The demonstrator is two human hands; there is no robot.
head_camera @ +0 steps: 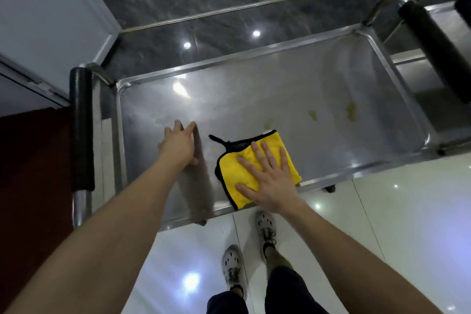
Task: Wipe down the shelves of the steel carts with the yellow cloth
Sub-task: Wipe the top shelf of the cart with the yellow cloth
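While my right hand (267, 178) lies flat on the yellow cloth (230, 168), fingers spread and straight, pressing it onto the steel rather than gripping it, my left hand (178, 144) is stretched out just beside it, fingers straight and holding nothing, and it looks to be braced on the bare metal. The cloth sits folded near the front rim of the cart's top shelf (254, 92), its black hanging loop (219, 141) trailing toward my left hand. I judge that I am partway through wiping this shelf: yellowish stains (313, 115) lie on the steel beyond and to the right of the cloth, the nearest just past its far edge. To do this well I should spread the palm's weight evenly so the whole folded pad bears on the steel, push in long overlapping strokes toward the right end, and work over each stain until it lifts. After that I should run the cloth into the rounded corners and along the raised rim. The left hand should steady the cart, since it may roll on the glossy tile floor (382, 211); the black padded handle (81, 130) at the left end would give a firmer hold. A second steel cart (443, 23) stands at the right, not yet wiped as far as I can tell.
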